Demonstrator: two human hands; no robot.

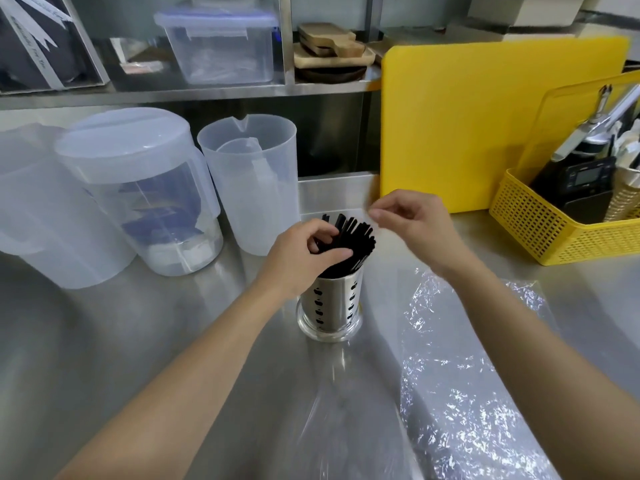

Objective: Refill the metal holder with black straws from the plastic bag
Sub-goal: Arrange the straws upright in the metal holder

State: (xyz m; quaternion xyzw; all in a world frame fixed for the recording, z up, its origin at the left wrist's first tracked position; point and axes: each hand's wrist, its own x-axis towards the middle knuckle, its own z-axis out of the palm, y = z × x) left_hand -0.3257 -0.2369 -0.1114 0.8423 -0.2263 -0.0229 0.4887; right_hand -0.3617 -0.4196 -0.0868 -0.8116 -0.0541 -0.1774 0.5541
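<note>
**Straws Settled Into the Holder**

Stainless steel ran across the whole counter (121, 341), a working kitchen surface with a shelf behind and translucent plastic jugs (138, 188) grouped at the back left. A yellow cutting board (478, 123) leaned upright against the wall on the right, and a yellow basket (554, 230) of tools stood just beside it, both kept clear of the work area.

At the centre stood the metal holder (330, 303), a perforated steel cylinder on a wider base, upright and close to the person so that both hands could reach over its rim. Black straws (349, 237) rose out of it in a leaning, fanned bunch, their tops well above the rim. The holder looked largely filled.

The left hand (304, 258) was curled around the bunch from the left, fingers and thumb closed on the straws, apparently to gather them and keep them from splaying. The right hand (412, 220) hovered just beside the straw tops, fingers loosely bent with thumb and forefinger drawn near each other; whether it pinched anything could not be told, though nothing dark showed between them.

The plastic bag (460, 375) lay flat and crinkled on the counter to the right, under the right forearm, and appeared empty. That suggested the transfer was nearly done, with only tidying of the bunch left.
</note>
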